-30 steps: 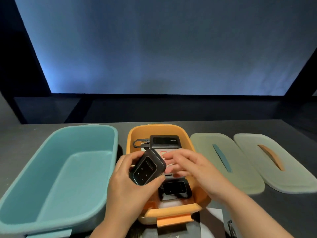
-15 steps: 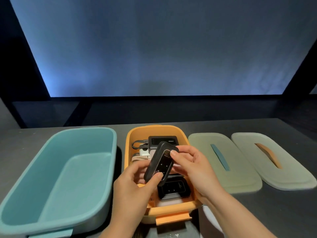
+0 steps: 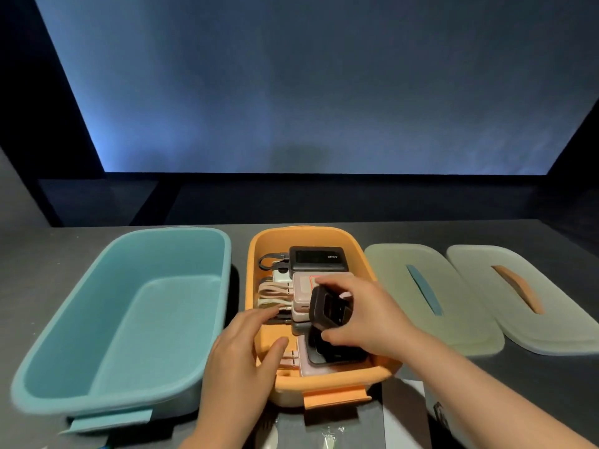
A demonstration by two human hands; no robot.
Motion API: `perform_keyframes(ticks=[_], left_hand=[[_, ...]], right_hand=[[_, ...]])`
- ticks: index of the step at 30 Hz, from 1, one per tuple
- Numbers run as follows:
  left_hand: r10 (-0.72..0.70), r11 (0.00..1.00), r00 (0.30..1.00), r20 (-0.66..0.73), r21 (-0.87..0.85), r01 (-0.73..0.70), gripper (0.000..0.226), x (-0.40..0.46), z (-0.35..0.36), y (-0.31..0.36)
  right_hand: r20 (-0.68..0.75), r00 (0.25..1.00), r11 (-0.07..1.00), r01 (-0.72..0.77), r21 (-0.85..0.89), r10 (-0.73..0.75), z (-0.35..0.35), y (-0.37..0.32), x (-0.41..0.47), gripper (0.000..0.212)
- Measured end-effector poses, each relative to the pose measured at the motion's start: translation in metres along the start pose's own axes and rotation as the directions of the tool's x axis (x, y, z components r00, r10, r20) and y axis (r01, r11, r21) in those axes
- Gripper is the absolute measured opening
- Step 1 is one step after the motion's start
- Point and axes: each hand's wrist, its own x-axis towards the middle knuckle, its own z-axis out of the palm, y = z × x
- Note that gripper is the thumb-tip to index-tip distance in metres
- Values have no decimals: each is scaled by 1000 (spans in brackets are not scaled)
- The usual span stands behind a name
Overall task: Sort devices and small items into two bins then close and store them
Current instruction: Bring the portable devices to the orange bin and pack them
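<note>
My right hand (image 3: 369, 315) grips a small black device (image 3: 327, 311) over the middle of the orange bin (image 3: 359, 251). Inside the bin lie a black power bank (image 3: 317, 258) at the far end, pale chargers with coiled cables (image 3: 275, 291) along the left side, and another black device (image 3: 337, 354) near the front. My left hand (image 3: 240, 354) rests on the orange bin's left rim, fingers relaxed, holding nothing. The teal bin (image 3: 123, 319) on the left holds nothing.
Two pale lids lie flat to the right: one with a teal handle (image 3: 424, 293), one with an orange handle (image 3: 518, 290). White papers and small packets (image 3: 330, 432) sit at the table's front edge. A dark wall rises behind the table.
My left hand let go of the black device and dropped to the orange bin's left rim. My right hand now holds the device alone, lower over the bin.
</note>
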Motion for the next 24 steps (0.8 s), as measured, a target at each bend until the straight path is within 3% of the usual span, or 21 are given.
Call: perform_keyframes(ticks=[4, 10, 21, 24], left_hand=[[18, 1000, 1000, 22, 1, -18, 38, -7, 2, -4], [14, 1000, 999, 36, -18, -13, 38, -8, 4, -7], [-5, 1000, 999, 54, -25, 6, 34, -9, 4, -7], [5, 1000, 998, 58, -19, -4, 32, -13, 0, -2]], right_hand=[[218, 971, 963, 151, -224, -101, 17, 7, 5, 80], [268, 954, 876, 241, -418, -134, 27, 16, 14, 67], [227, 967, 912, 194, -362, -115, 23, 21, 11, 59], [106, 989, 949, 130, -286, -103, 12, 15, -2, 50]])
